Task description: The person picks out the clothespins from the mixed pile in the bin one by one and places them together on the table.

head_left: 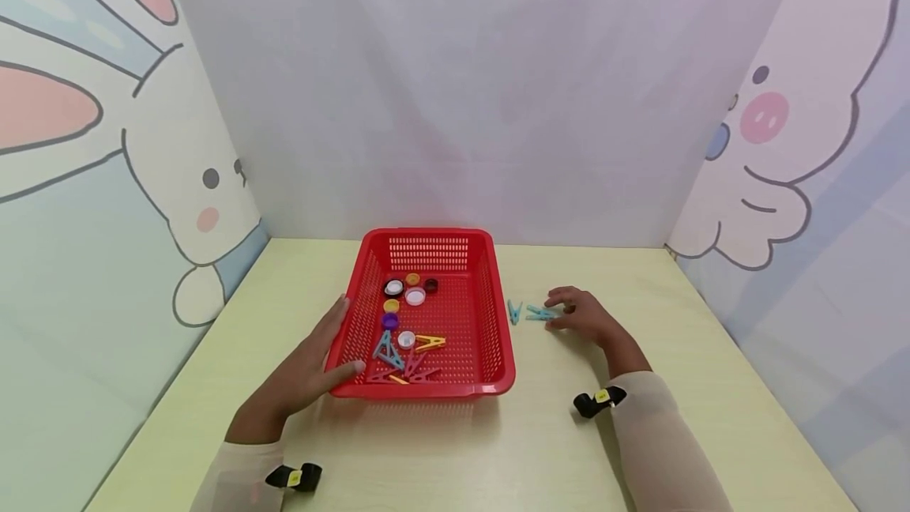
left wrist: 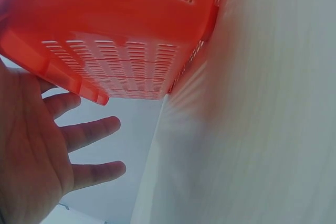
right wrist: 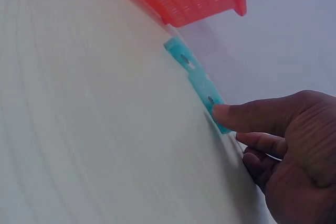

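A red plastic basket [head_left: 455, 314] stands on the table with loose clothespins and bottle caps inside. My left hand [head_left: 306, 370] rests at its left rim, thumb over the edge; in the left wrist view its other fingers [left wrist: 97, 132] extend straight and spread along the outside. To the right of the basket, my right hand [head_left: 584, 316] pinches a light blue clothespin [head_left: 540, 312] at one end; in the right wrist view the thumb covers that end. Another light blue clothespin [head_left: 515, 312] lies between this one and the basket.
Inside the basket lie a yellow clothespin [head_left: 430, 343], blue clothespins [head_left: 387, 350], pink clothespins [head_left: 414, 363] and several caps, among them a purple cap [head_left: 389, 321]. A grey back wall [head_left: 469, 101] and cartoon-printed side panels [head_left: 192, 180] enclose the pale table [head_left: 540, 449].
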A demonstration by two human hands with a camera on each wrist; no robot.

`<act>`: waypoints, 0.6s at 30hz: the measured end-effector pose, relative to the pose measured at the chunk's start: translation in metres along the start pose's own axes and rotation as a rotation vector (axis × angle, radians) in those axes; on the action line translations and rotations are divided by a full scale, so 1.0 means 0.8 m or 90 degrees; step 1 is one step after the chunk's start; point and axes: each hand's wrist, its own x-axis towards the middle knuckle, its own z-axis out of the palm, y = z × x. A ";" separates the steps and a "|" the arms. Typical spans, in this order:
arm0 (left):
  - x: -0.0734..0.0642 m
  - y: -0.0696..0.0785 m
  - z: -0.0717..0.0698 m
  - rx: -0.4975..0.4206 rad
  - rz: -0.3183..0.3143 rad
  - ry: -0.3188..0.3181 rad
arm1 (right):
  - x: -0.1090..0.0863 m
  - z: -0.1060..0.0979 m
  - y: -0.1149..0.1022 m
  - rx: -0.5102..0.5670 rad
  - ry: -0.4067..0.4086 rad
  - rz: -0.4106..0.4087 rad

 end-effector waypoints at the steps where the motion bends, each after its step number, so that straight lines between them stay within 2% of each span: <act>1: 0.000 0.000 0.000 0.000 0.001 0.000 | 0.000 -0.001 0.001 -0.002 0.002 -0.011; 6: -0.001 0.001 0.000 -0.006 -0.004 -0.003 | 0.001 0.000 0.006 0.003 0.014 -0.037; 18: -0.001 0.003 -0.003 -0.005 -0.015 -0.006 | -0.001 0.001 0.011 0.014 0.035 -0.027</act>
